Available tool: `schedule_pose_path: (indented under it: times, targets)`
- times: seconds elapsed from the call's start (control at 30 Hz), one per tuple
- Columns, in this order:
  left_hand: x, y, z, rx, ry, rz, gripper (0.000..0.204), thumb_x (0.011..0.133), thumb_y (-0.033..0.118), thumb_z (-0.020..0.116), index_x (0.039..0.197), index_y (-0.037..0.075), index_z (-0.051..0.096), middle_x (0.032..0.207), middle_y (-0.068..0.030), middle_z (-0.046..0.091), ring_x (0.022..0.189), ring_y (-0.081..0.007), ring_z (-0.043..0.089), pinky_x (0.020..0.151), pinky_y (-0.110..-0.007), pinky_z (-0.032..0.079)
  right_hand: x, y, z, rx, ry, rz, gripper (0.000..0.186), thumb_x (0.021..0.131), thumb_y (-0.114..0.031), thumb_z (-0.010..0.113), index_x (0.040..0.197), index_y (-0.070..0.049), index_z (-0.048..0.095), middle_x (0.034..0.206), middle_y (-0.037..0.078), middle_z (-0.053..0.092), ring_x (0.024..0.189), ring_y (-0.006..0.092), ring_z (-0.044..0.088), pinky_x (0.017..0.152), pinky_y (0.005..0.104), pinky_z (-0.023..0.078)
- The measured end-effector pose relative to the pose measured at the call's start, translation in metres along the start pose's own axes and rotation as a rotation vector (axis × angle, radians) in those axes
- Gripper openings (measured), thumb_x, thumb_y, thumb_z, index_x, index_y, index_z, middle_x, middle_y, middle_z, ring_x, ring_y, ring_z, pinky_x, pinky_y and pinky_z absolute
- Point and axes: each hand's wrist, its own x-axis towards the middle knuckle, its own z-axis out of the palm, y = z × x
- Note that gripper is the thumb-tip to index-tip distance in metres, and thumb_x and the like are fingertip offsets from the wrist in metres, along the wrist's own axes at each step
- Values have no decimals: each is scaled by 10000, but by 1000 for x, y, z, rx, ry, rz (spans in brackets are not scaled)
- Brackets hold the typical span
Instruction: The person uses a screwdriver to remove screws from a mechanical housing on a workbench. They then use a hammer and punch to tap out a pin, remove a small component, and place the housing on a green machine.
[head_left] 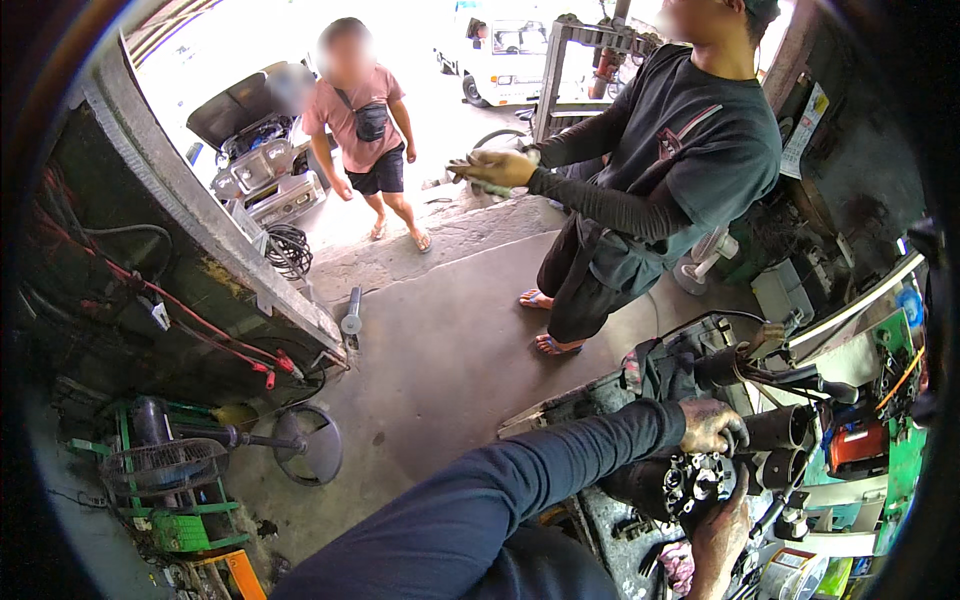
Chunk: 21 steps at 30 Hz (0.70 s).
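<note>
"Black floor fan (165, 467) far left, near green framing (180, 508). Then?"

"Outside, vehicle with raised hood (255, 165); person in pink shirt (350, 105) beside it. Nearer, co-worker in dark shirt (690, 120), hands together in front."

"Main piece?"

"Silver metal assembly (697, 484), on the cluttered bench at lower right, between the wearer's hands. Left hand (712, 426): fingers bent, at its upper edge; can't tell if gripping. Right hand (722, 535): index finger along its right side; rest of that grip unclear."

"Beyond?"

"Dark cylinders (782, 427) just right, then a red case (858, 445)."
</note>
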Motion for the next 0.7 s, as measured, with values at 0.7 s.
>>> schedule_pose_path:
  times: [0.7]
  targets:
    - [-1,-15,-2,82,-129,-93,272,1015,238,700,1162,19,765,1088,-139,795,1008,-234,743,934,-381,562,-6,-5,-5,15,23,84,799,926,-63,629,1655,-25,306,1009,302,709,959,479,681,861,568,506]
